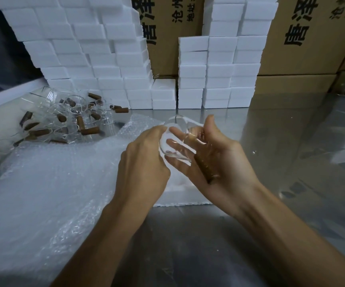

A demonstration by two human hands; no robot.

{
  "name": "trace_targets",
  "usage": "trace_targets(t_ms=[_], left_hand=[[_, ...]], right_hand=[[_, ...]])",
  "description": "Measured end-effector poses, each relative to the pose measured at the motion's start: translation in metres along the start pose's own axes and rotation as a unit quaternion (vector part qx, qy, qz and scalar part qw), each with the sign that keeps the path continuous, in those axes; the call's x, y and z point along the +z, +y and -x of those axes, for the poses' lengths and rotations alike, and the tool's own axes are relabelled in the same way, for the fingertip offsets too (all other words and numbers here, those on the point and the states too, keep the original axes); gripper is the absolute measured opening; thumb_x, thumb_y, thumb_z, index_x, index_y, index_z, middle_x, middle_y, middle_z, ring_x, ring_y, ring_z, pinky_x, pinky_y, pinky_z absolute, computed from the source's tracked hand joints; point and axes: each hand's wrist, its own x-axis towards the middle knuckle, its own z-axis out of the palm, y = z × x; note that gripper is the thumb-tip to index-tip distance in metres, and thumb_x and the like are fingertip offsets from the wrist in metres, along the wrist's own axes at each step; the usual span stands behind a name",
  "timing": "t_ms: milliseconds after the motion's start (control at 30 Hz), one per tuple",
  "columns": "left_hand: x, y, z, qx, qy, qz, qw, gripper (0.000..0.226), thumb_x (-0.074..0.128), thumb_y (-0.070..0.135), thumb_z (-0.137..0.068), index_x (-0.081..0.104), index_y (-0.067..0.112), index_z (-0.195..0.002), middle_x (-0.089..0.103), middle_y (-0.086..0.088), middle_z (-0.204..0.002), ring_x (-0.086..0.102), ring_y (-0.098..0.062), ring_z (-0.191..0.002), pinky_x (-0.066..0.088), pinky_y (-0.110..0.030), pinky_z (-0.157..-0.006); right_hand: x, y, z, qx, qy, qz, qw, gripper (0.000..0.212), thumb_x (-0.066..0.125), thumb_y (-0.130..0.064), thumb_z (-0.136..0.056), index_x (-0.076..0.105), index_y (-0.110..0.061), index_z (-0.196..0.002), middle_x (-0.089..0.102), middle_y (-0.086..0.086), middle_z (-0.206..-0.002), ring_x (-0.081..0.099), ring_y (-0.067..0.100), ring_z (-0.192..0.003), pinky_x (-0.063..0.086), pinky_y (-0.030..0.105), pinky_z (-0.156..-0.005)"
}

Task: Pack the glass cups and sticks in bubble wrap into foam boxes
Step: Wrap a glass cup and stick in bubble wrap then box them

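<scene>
While a glass cup is gripped by both hands, a brown stick is held in the right hand. Left hand fingers are curled on the cup. Bubble wrap covers the desk at left.

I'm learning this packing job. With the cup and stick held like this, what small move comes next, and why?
Probably lower the glass cup onto the bubble wrap to start wrapping. Both the left hand and right hand hold the cup bare in the air, the brown stick lies in the right palm, and the wrap is spread just below and to the left.
</scene>
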Motion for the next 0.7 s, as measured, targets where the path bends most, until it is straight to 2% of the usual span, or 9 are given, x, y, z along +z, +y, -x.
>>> trace_targets(t_ms=[67, 133, 233, 300, 367, 433, 500, 600, 700], left_hand=[[0.001, -0.001, -0.001, 0.015, -0.001, 0.000, 1.000, 0.070, 0.078, 0.003, -0.078, 0.051, 0.020, -0.141, 0.059, -0.002, -0.139, 0.062, -0.025, -0.114, 0.051, -0.036, -0.092], [0.001, -0.002, -0.001, 0.032, -0.006, 0.003, 0.999, 0.078, 0.077, 0.002, -0.079, 0.044, 0.021, -0.147, 0.048, 0.001, -0.149, 0.054, -0.024, -0.126, 0.048, -0.037, -0.097], [0.000, -0.003, -0.002, 0.053, -0.020, 0.012, 0.998, 0.081, 0.074, 0.001, -0.081, 0.039, 0.023, -0.150, 0.039, 0.006, -0.154, 0.049, -0.018, -0.129, 0.040, -0.020, -0.096], [-0.002, -0.005, -0.003, 0.066, -0.036, 0.016, 0.997, 0.084, 0.071, -0.003, -0.082, 0.034, 0.024, -0.152, 0.032, 0.013, -0.157, 0.045, -0.012, -0.131, 0.035, -0.012, -0.094], [-0.005, -0.006, -0.003, 0.080, -0.069, 0.032, 0.994, 0.091, 0.068, -0.006, -0.082, 0.027, 0.029, -0.155, 0.019, 0.024, -0.158, 0.050, -0.013, -0.126, 0.047, -0.020, -0.097], [-0.008, -0.006, -0.004, 0.090, -0.107, 0.030, 0.990, 0.100, 0.068, -0.007, -0.080, 0.018, 0.035, -0.156, 0.005, 0.036, -0.155, 0.055, -0.014, -0.117, 0.055, -0.027, -0.089], [-0.010, -0.007, -0.004, 0.104, -0.136, 0.005, 0.985, 0.108, 0.070, -0.006, -0.079, 0.008, 0.039, -0.156, -0.006, 0.040, -0.154, 0.055, -0.011, -0.115, 0.059, -0.027, -0.078], [-0.011, -0.006, -0.004, 0.129, -0.158, -0.018, 0.979, 0.114, 0.071, -0.004, -0.079, -0.001, 0.041, -0.155, -0.016, 0.039, -0.154, 0.063, -0.017, -0.102, 0.059, -0.028, -0.065], [-0.012, -0.003, -0.003, 0.155, -0.172, -0.022, 0.973, 0.118, 0.068, -0.008, -0.077, -0.005, 0.041, -0.155, -0.017, 0.037, -0.155, 0.067, -0.016, -0.086, 0.057, -0.030, -0.059]], right_hand=[[-0.004, 0.001, -0.001, 0.010, 0.007, -0.020, 1.000, 0.050, 0.049, -0.048, -0.097, 0.071, -0.014, -0.069, 0.065, 0.016, -0.129, 0.064, 0.026, -0.119, 0.050, 0.050, -0.102], [-0.007, 0.000, -0.002, 0.020, -0.007, -0.043, 0.999, 0.046, 0.047, -0.046, -0.100, 0.072, -0.012, -0.081, 0.064, 0.016, -0.131, 0.060, 0.030, -0.125, 0.047, 0.056, -0.103], [-0.012, -0.003, -0.003, 0.029, -0.024, -0.053, 0.998, 0.039, 0.046, -0.041, -0.102, 0.069, -0.009, -0.106, 0.059, 0.012, -0.126, 0.053, 0.032, -0.132, 0.047, 0.058, -0.101], [-0.014, -0.005, -0.003, 0.049, -0.031, -0.020, 0.998, 0.037, 0.046, -0.039, -0.102, 0.068, -0.011, -0.113, 0.060, 0.009, -0.122, 0.052, 0.033, -0.133, 0.050, 0.058, -0.098], [-0.017, -0.006, -0.005, 0.081, -0.025, 0.031, 0.996, 0.036, 0.046, -0.039, -0.103, 0.068, -0.012, -0.112, 0.060, 0.008, -0.121, 0.047, 0.035, -0.136, 0.047, 0.061, -0.100], [-0.020, -0.008, -0.006, 0.101, -0.012, 0.063, 0.993, 0.036, 0.047, -0.037, -0.103, 0.070, -0.011, -0.113, 0.063, 0.009, -0.119, 0.047, 0.038, -0.136, 0.047, 0.063, -0.100], [-0.024, -0.014, -0.005, 0.114, 0.002, 0.076, 0.991, 0.037, 0.047, -0.037, -0.103, 0.072, -0.011, -0.114, 0.064, 0.010, -0.118, 0.056, 0.038, -0.128, 0.054, 0.056, -0.092], [-0.025, -0.024, -0.003, 0.141, 0.008, 0.116, 0.983, 0.038, 0.047, -0.042, -0.101, 0.074, -0.018, -0.114, 0.055, 0.010, -0.126, 0.072, 0.031, -0.096, 0.057, 0.037, -0.062], [-0.024, -0.025, -0.004, 0.156, 0.014, 0.138, 0.978, 0.038, 0.045, -0.041, -0.101, 0.076, -0.020, -0.109, 0.053, 0.012, -0.124, 0.059, 0.020, -0.062, 0.048, 0.029, -0.051]])
